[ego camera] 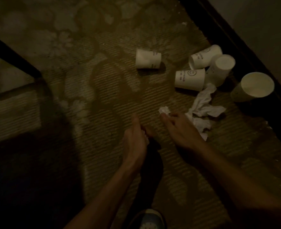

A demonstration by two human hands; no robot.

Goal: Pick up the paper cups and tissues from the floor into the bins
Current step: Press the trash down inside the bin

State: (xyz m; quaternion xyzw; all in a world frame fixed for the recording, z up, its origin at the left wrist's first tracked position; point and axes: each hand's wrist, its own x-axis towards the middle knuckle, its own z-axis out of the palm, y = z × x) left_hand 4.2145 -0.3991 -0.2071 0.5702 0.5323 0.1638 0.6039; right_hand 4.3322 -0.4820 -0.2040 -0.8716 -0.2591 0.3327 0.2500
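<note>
Right grip (182,129) pinches tissue wad (164,110) at fingertips (163,116); left grip (134,139) holds scrap (146,140).

- Bare carpet (113,90) lay open ahead of the left hand (134,138), as far as a lone tipped cup (148,59).
- Crumpled tissues (204,106) crowded just beside the right hand (182,129).
- Beyond them, three tipped cups (190,79) and an upright cup (253,87) stood before the dark skirting (235,52).
- A dark frame (14,52) closed the left side.
</note>
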